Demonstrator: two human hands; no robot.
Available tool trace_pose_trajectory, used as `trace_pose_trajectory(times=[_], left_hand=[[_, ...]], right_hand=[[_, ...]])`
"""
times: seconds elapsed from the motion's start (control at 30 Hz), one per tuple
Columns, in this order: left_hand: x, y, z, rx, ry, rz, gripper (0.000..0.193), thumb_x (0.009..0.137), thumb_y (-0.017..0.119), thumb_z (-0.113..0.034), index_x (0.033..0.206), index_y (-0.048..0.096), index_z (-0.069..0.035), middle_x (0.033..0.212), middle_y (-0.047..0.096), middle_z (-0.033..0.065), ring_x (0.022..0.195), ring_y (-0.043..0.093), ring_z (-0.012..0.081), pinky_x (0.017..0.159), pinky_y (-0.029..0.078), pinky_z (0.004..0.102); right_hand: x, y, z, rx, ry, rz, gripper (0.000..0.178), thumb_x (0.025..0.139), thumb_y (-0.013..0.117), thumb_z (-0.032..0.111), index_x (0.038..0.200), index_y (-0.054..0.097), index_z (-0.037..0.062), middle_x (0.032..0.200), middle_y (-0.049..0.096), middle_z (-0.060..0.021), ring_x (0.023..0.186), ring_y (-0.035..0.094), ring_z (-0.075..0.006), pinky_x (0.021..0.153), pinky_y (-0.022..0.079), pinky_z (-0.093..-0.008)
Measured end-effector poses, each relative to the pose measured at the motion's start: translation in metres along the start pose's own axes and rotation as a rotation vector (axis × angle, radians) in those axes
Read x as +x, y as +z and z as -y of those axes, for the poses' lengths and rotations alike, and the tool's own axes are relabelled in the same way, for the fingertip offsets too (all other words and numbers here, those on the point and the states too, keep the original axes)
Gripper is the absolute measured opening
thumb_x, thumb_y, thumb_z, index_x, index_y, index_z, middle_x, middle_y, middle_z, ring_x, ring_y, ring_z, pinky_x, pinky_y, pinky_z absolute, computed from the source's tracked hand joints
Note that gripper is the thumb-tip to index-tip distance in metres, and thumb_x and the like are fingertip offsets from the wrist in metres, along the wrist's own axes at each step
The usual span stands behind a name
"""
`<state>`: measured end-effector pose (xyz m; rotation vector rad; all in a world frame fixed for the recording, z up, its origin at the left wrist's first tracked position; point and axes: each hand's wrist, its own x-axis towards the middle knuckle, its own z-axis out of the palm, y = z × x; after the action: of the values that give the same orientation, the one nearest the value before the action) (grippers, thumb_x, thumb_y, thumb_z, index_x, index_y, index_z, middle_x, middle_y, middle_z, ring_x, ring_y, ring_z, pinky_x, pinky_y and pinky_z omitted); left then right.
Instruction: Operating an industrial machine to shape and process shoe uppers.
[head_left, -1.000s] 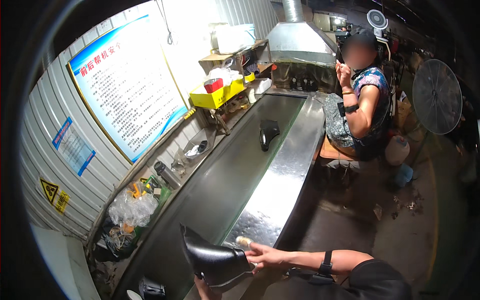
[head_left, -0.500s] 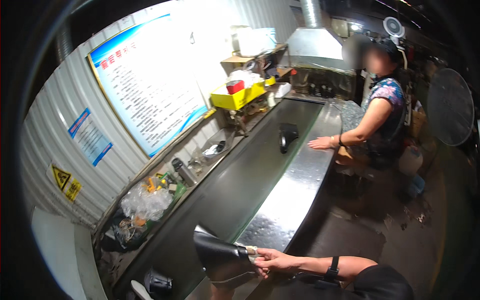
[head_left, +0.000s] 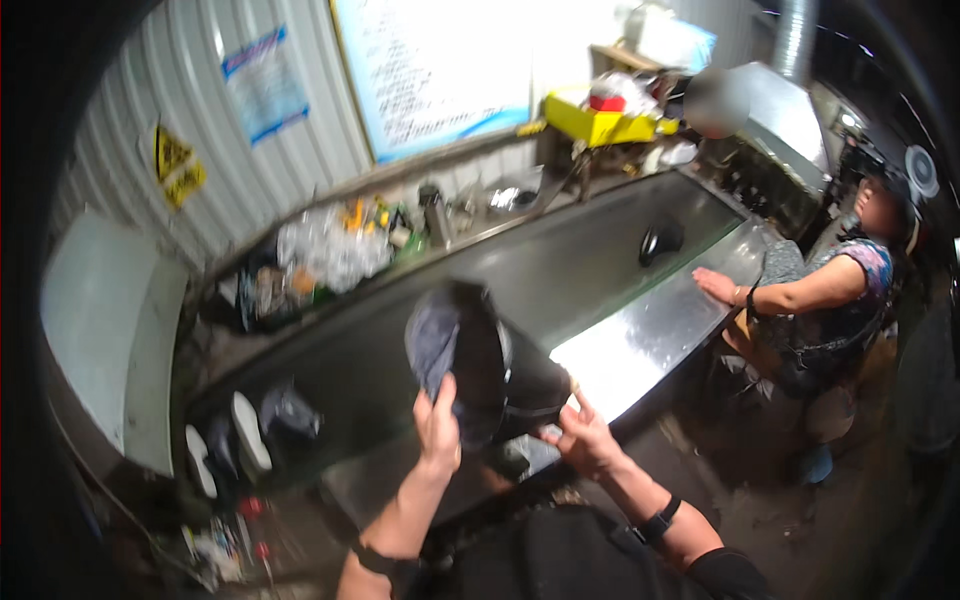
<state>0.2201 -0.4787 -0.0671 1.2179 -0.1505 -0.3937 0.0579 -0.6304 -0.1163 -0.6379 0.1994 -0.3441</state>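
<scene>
Left hand (head_left: 438,428): held the black boot (head_left: 492,365) at its open left end
Right hand (head_left: 586,440): gripped its right end
Black piece (head_left: 661,243): lay far right

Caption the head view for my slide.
Left hand and right hand hold a black boot upper at a long bench, a co-worker's hand resting on it.

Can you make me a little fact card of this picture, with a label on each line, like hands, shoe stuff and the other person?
Left hand: holds the grey-lined side of a black boot piece
Right hand: holds its narrower end
Farther along: another black piece on the long dark surface
Lower left: two pale sole-shaped things
By the wall: yellow box, clear plastic bag
Other person's hand: on the shiny metal strip
</scene>
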Motion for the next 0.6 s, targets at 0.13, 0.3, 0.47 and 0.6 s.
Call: trace_pose_trajectory(times=[0.13, 0.3, 0.47, 0.6], left_hand=[[0.003, 0.008, 0.023, -0.024, 0.014, 0.108, 0.038, 0.101, 0.054, -0.022, 0.129, 0.053, 0.003, 0.127, 0.059, 0.0089, 0.114, 0.055, 0.0171, 0.1, 0.041, 0.0318], [0.002, -0.008, 0.034, -0.219, -0.313, 0.07, 0.036, 0.102, 0.053, -0.031, 0.124, 0.056, -0.004, 0.111, 0.062, 0.004, 0.102, 0.058, 0.0124, 0.089, 0.048, 0.0308], [-0.001, -0.018, 0.018, 0.153, 0.003, -0.062, 0.043, 0.087, 0.073, -0.02, 0.124, 0.059, -0.004, 0.093, 0.057, 0.0021, 0.08, 0.056, 0.0087, 0.068, 0.049, 0.0246], [0.011, -0.001, 0.002, 0.958, 0.551, 0.074, 0.032, 0.076, 0.081, -0.022, 0.098, 0.07, -0.002, 0.096, 0.054, 0.0122, 0.084, 0.06, 0.0275, 0.073, 0.05, 0.0386]], right_hand=[[-0.004, 0.002, 0.012, 0.024, -0.012, 0.076, 0.067, 0.091, 0.069, 0.022, 0.147, 0.033, 0.0196, 0.137, 0.053, -0.0064, 0.127, 0.052, -0.0253, 0.107, 0.039, -0.0549], [-0.007, -0.016, 0.027, 0.073, -0.044, 0.004, 0.055, 0.094, 0.063, 0.015, 0.144, 0.04, 0.0175, 0.129, 0.058, 0.0002, 0.113, 0.058, -0.016, 0.101, 0.045, -0.0424], [-0.021, -0.039, 0.023, 0.111, -0.026, -0.007, 0.044, 0.098, 0.055, 0.015, 0.141, 0.045, 0.0123, 0.133, 0.058, -0.0003, 0.117, 0.058, -0.0145, 0.103, 0.044, -0.0355], [-0.022, -0.025, 0.02, -0.047, -0.118, -0.126, 0.035, 0.099, 0.054, 0.021, 0.131, 0.052, 0.006, 0.126, 0.062, -0.0028, 0.117, 0.059, -0.0175, 0.101, 0.045, -0.0341]])
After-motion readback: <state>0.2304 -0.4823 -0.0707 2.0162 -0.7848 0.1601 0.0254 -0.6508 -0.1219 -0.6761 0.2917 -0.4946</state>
